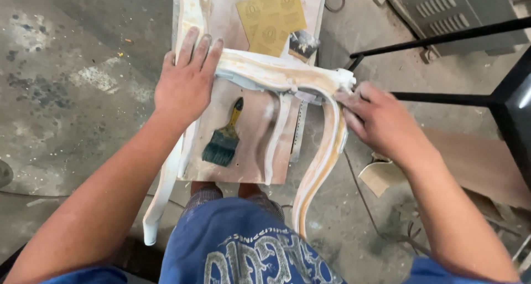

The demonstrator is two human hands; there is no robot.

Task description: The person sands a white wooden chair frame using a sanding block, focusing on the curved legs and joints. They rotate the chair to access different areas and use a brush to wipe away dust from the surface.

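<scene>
From the head camera, a white-primed carved wooden furniture frame with curved legs [276,73] lies across a small brown board tabletop [246,151], its legs hanging over the near edge toward the person's knees. The left hand [185,82] lies open and flat, fingers spread, pressing down on the frame's top rail near its left end. The right hand [376,118] is curled against the frame's right corner, where one long curved leg [323,168] bends down; whether it pinches something small there I cannot tell, since the fingertips blur.

The frame looks stiff and fairly light, but its thin legs seem liable to snap at the joints, and the chalky coat is probably dusty and a little slippery. The thick top rail and the corner joint look like the safest places to hold it.

On the tabletop lie a yellow-handled paintbrush with dark green bristles [224,140], a yellow sheet of sandpaper [271,18] and a small dark sanding block [303,43]. No containers are in view. A black metal stool frame [442,96] stands to the right on the stained concrete floor [66,96].
</scene>
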